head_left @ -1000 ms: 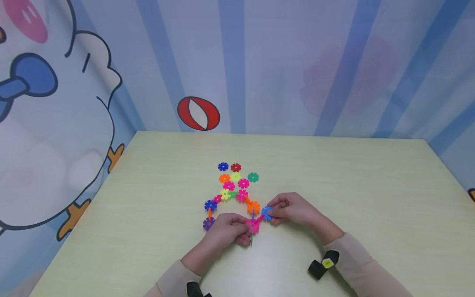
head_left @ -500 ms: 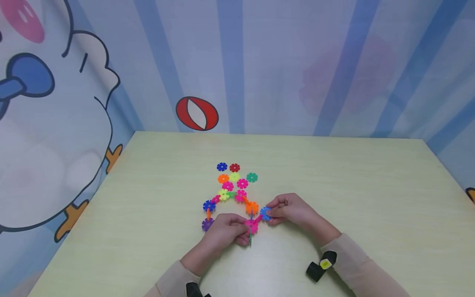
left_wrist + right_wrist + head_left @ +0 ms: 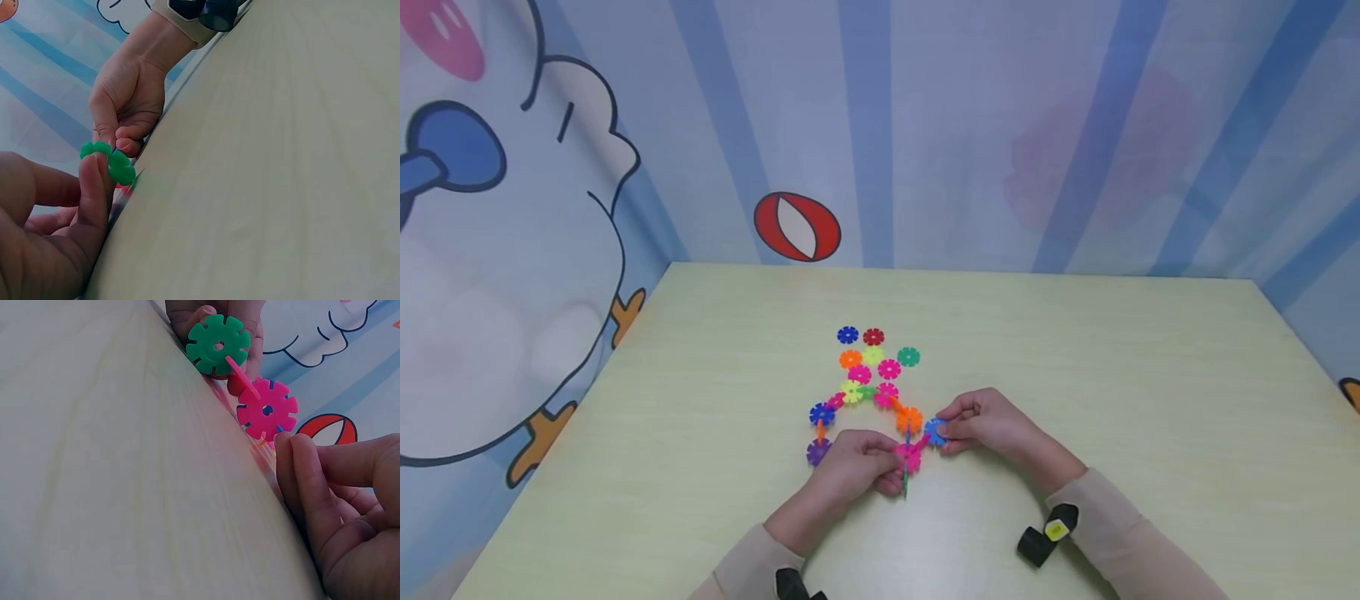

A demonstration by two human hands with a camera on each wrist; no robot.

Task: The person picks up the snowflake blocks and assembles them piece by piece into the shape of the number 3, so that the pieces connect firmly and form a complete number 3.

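Several notched plastic interlocking discs are joined in a chain curving round the table's middle in the head view. My left hand (image 3: 853, 465) pinches the pink disc (image 3: 909, 457) at the chain's near right end. Slotted into that disc is a green disc (image 3: 219, 345), facing the right wrist camera; the left thumb overlaps it in the left wrist view. My right hand (image 3: 983, 422) pinches a light blue disc (image 3: 934, 431) by its right side. Between the blue disc and the left hand's pink disc sits another pink disc (image 3: 267, 409), edge-on in the head view.
Loose discs lie behind the chain, among them a dark blue disc (image 3: 847, 335), a red disc (image 3: 873, 337) and a teal disc (image 3: 908, 357). A purple disc (image 3: 818, 452) ends the chain beside the left hand. The pale table (image 3: 1112, 375) meets a printed backdrop (image 3: 962, 150).
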